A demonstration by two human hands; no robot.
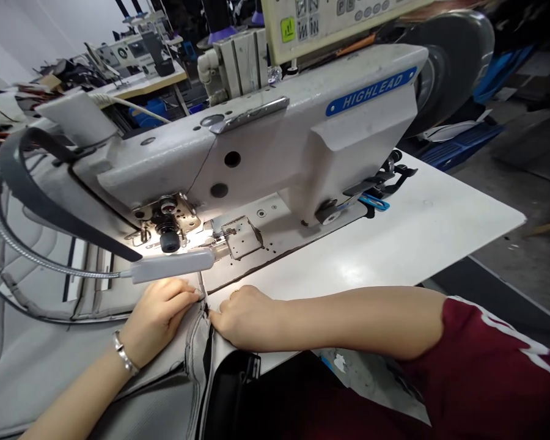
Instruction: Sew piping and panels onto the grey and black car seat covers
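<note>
A large grey padded cover [160, 385] with dark seam edges lies on the table, partly under the head of a sewing machine [275, 140]. My left hand [162, 311], with a bracelet on its wrist, pinches the cover beside a seam just in front of the machine. Close on its right, my right hand [242, 315] has its fingers curled onto the same seam's edge. A lit lamp [173, 266] on a bent metal hose shines just above my left hand and hides part of the needle area.
The white tabletop [440, 214] stretches to the right of the machine. A control panel [339, 24] and a handwheel [458, 67] sit at the top. Blue tweezers [374, 202] lie by the machine's base. Another workstation [142, 67] stands behind.
</note>
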